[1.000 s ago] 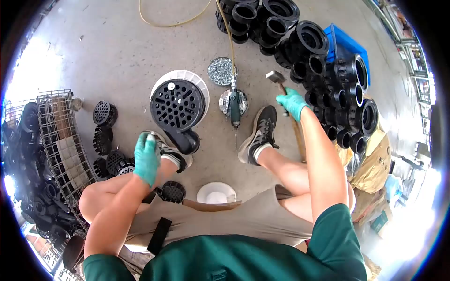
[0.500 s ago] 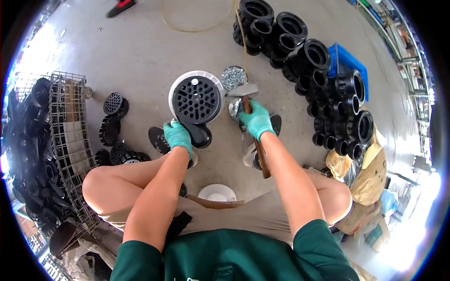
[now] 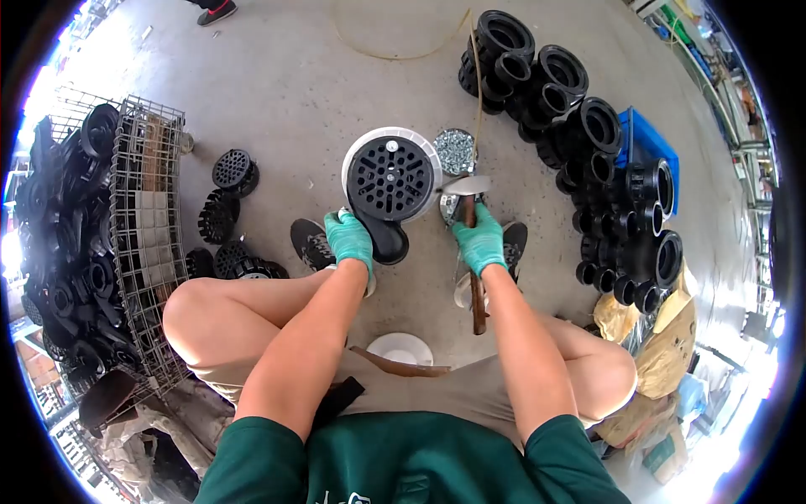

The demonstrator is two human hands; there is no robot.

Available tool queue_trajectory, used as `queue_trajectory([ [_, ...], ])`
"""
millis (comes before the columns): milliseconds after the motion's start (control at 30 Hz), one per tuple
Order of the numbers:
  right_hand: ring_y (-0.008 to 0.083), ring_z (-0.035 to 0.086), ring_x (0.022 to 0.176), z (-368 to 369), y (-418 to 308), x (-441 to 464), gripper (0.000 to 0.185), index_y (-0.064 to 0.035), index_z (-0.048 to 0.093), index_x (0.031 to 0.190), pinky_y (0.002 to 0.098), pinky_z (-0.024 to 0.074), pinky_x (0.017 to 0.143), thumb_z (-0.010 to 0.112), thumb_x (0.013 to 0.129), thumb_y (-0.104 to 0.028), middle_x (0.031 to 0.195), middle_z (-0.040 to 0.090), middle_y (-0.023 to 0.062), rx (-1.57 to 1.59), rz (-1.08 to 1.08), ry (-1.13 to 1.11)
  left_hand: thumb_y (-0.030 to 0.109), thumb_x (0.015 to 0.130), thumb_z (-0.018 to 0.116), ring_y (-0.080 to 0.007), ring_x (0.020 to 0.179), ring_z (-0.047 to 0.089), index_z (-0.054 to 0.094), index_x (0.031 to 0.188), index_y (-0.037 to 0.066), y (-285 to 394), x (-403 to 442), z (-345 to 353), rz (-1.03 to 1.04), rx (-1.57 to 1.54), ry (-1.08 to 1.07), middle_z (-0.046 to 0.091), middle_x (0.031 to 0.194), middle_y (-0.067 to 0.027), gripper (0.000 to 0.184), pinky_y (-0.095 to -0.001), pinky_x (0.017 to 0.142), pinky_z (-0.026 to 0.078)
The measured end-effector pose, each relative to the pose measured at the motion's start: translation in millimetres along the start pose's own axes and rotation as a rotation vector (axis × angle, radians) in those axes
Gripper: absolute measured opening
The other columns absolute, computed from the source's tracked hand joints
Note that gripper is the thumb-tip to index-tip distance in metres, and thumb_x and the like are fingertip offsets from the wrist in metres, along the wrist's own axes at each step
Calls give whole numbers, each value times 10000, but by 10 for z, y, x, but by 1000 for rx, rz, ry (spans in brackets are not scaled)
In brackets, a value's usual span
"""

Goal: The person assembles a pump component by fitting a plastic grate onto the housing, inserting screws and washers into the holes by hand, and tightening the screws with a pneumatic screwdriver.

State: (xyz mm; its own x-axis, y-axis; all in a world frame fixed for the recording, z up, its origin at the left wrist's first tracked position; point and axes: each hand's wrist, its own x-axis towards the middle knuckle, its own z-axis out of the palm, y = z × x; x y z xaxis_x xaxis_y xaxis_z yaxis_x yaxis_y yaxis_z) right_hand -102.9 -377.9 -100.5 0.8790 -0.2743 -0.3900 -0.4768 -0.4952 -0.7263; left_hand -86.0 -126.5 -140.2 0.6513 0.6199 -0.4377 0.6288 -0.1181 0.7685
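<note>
A black perforated round drain part (image 3: 390, 178) with a curved spout lies on top of a round white container (image 3: 351, 161) in front of me. Green-gloved, my left hand (image 3: 348, 238) is at its lower left edge, fingers pinched together with a small pale glint at the tips; what they hold is unclear. My right hand (image 3: 482, 244), gloved too, is wrapped around the wooden handle of a hammer (image 3: 467, 186), whose metal head is just right of the white container. Beside it on the floor are a tin of small shiny metal pieces (image 3: 453, 149) and a second tin (image 3: 450, 208), partly hidden by the hammer.
A wire cage (image 3: 151, 244) full of black parts stands at left, with several loose round grates (image 3: 235, 171) nearby. Rows of black pipe fittings (image 3: 599, 126) and a blue crate (image 3: 646, 151) are at right. A thin hose (image 3: 478, 92) crosses the floor. Another person's shoe (image 3: 217, 12) shows far off.
The camera view has swung, so the surroundings appear farther right. The hammer head has come down slightly relative to the white container. My left hand stays beside the drain part.
</note>
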Motion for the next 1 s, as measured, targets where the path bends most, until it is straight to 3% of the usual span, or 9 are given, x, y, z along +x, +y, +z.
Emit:
queue_trajectory([
  [133,248,596,727,-107,141,256,324,4,646,1131,375,517,736,698,849,-147,891,709,138,244,264,163,253,1064,464,-359,934,641,575,1164,4,24,-19,-15,9,-11,22,682,1073,-204,290,-446,886,494],
  [267,253,624,781,205,-16,61,373,-6,649,1202,373,516,770,692,876,-182,950,726,148,-12,-16,124,261,1064,461,-394,985,657,578,1188,2,51,-32,-6,-6,54,37,686,1116,-235,310,-464,899,498],
  [300,261,630,800,260,36,21,381,-7,658,1187,389,521,788,703,866,-209,944,719,171,-81,-107,162,268,1072,459,-350,978,648,575,1208,7,60,2,1,-2,57,19,679,1121,-211,316,-443,897,499],
  [367,269,637,795,300,90,62,350,-1,659,1108,412,527,779,723,845,-223,884,699,182,276,98,140,283,1088,456,-262,963,630,568,1247,17,2,22,-43,-8,73,-16,664,1130,-163,329,-400,894,503],
  [500,246,620,709,-324,37,238,294,-7,622,983,420,525,712,734,809,-216,820,670,144,216,248,165,285,1092,443,-243,960,624,562,1238,20,-31,-8,-42,-18,37,-30,660,1124,-146,326,-395,892,503],
  [567,275,654,691,-526,668,671,292,-36,630,996,434,535,653,741,817,-239,845,688,147,-46,38,266,284,1094,440,-238,962,623,559,1250,21,-32,18,-57,-12,37,-51,659,1126,-141,328,-392,892,503],
  [700,338,695,744,-1099,510,960,361,-21,642,1079,469,564,674,742,825,-258,916,702,184,-138,268,77,262,1073,477,-316,900,647,578,1163,4,87,-45,-64,-53,-51,-39,685,1051,-189,291,-431,860,509],
  [800,384,721,831,-1261,967,1337,411,-13,638,1139,481,587,700,739,830,-264,1005,718,216,-388,296,-28,261,1071,485,-296,899,654,591,1137,1,115,45,-131,89,157,28,694,1040,-179,289,-427,846,512],
  [1000,410,691,1074,-1177,2019,1514,475,-27,650,1180,531,562,879,763,833,-331,1193,689,257,-811,346,18,298,1059,560,-139,773,465,604,1061,23,732,406,-526,27,-201,63,567,894,-22,279,-348,707,467],
])
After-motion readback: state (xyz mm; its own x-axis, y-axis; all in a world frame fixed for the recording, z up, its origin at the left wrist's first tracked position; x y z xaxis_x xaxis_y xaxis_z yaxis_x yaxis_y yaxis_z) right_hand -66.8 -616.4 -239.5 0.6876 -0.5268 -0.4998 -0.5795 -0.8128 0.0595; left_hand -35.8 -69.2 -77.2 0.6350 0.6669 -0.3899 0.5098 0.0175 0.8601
